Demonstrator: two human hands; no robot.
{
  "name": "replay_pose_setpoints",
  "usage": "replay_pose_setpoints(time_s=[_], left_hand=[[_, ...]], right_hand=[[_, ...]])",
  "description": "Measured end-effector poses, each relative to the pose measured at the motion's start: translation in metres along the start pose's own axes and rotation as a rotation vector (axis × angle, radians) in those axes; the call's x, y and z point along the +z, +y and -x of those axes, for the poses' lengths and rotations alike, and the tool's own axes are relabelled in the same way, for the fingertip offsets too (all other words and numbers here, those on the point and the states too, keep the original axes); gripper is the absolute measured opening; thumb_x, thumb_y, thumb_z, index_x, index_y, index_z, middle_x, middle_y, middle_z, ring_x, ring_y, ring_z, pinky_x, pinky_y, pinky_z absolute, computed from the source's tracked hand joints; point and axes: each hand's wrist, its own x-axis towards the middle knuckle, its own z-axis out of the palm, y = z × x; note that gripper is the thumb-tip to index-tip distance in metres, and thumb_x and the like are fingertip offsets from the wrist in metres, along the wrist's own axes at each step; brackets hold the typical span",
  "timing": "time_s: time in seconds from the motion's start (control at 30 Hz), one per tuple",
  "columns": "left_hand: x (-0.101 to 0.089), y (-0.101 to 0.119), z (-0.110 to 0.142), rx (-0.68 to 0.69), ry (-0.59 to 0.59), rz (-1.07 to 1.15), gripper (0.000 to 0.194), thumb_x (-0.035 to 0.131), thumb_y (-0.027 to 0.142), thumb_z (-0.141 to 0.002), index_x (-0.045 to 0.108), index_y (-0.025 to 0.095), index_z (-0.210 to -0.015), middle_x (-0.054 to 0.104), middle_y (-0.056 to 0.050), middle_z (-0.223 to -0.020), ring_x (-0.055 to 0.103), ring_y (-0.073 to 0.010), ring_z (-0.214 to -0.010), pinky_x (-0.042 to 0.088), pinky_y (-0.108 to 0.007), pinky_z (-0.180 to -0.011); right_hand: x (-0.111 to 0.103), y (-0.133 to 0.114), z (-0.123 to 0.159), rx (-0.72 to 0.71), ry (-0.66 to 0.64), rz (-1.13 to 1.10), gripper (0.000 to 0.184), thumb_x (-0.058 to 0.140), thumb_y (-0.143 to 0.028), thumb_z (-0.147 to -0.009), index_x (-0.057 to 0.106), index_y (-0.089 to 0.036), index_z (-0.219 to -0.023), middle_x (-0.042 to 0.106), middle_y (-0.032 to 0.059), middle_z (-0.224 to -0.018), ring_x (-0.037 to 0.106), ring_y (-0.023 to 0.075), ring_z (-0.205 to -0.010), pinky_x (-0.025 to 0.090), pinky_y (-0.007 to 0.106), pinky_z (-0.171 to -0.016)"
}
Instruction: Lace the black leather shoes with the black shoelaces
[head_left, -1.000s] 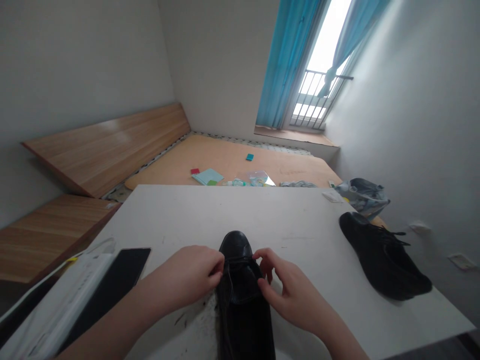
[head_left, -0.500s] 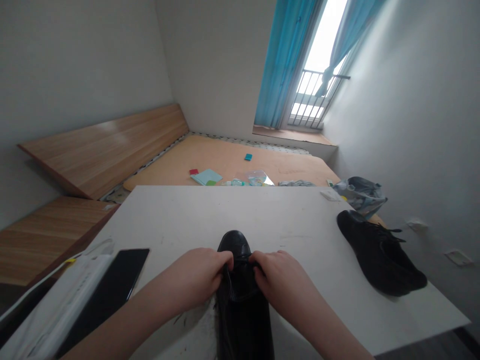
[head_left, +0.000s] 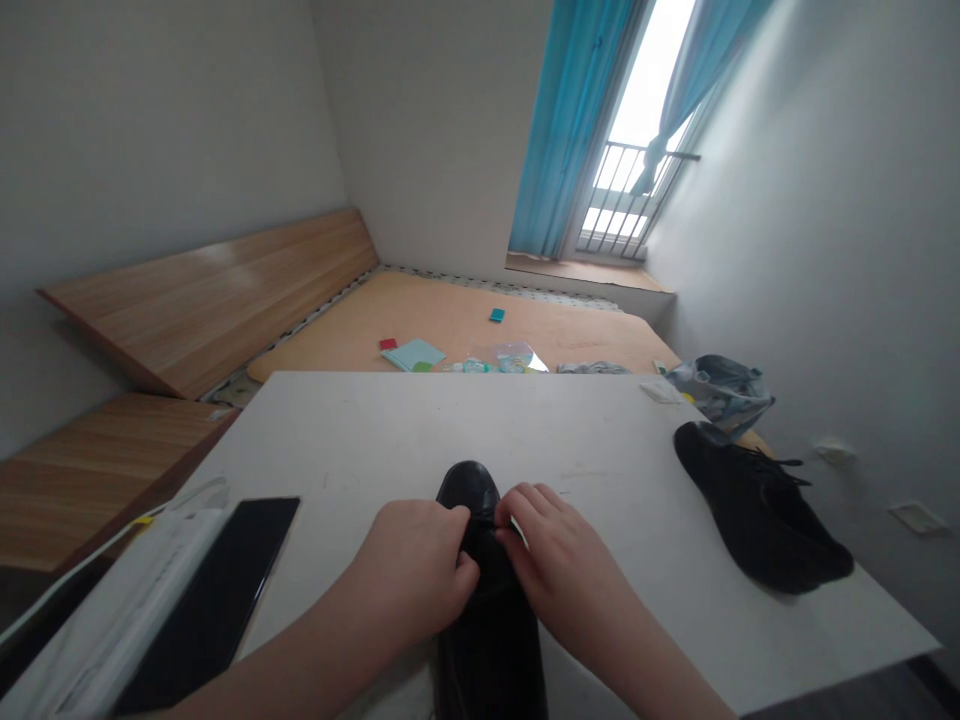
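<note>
A black leather shoe (head_left: 491,640) lies on the white table in front of me, its shiny toe pointing away. My left hand (head_left: 420,560) is closed at the left side of the lacing area, thumb and fingers pinching the shoe's edge there. On the opposite side my right hand (head_left: 551,545) has thumb and forefinger pinched over a thin dark strand that looks like the shoelace (head_left: 486,521). The strand is black on black, so its ends are hidden. Both hands partly cover the shoe's middle.
Another black shoe (head_left: 761,510), laced, sits at the table's right side. A dark phone (head_left: 217,590) and a white box with a cable (head_left: 142,610) lie on the left. Beyond the white table (head_left: 360,420) is a bed (head_left: 435,310) with small items; a bag (head_left: 720,390) stands by the wall.
My left hand has turned, its thumb now lower along the shoe. My right hand's fingers have lifted and drawn into a pinch near the lacing. The shoe stays about in place.
</note>
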Motion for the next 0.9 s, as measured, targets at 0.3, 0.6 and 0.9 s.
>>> replay_pose_setpoints(time_s=[0.3,0.6,0.9], left_hand=[[-0.01,0.002,0.013,0.036,0.257,0.103,0.024,0.038,0.02,-0.094,0.062,0.02,-0.091,0.066,-0.011,-0.102,0.059,-0.0294,-0.098,0.048,-0.043,-0.084],[-0.029,0.0,0.029,0.159,0.461,0.828,0.018,0.059,0.037,-0.085,0.067,0.023,-0.077,0.064,0.001,-0.068,0.058,-0.0167,-0.067,0.047,-0.028,-0.065],[-0.026,0.002,0.024,0.292,0.44,0.977,0.014,0.063,0.025,-0.083,0.069,0.023,-0.071,0.066,0.001,-0.07,0.058,-0.015,-0.068,0.046,-0.027,-0.065]], right_hand=[[-0.016,-0.004,0.018,-0.027,0.352,-0.682,0.007,0.057,-0.021,-0.091,0.061,-0.022,-0.086,0.063,-0.0012,-0.077,0.059,0.014,-0.072,0.047,0.024,-0.065],[-0.01,-0.025,0.019,-0.037,0.534,-1.013,0.005,0.071,-0.027,-0.086,0.075,-0.023,-0.087,0.072,0.0018,-0.073,0.067,0.0165,-0.068,0.054,0.027,-0.062],[-0.008,-0.023,0.009,-0.02,0.311,-1.285,0.031,0.074,-0.048,-0.083,0.059,-0.021,-0.082,0.061,-0.0014,-0.072,0.059,0.0131,-0.065,0.049,0.023,-0.06]])
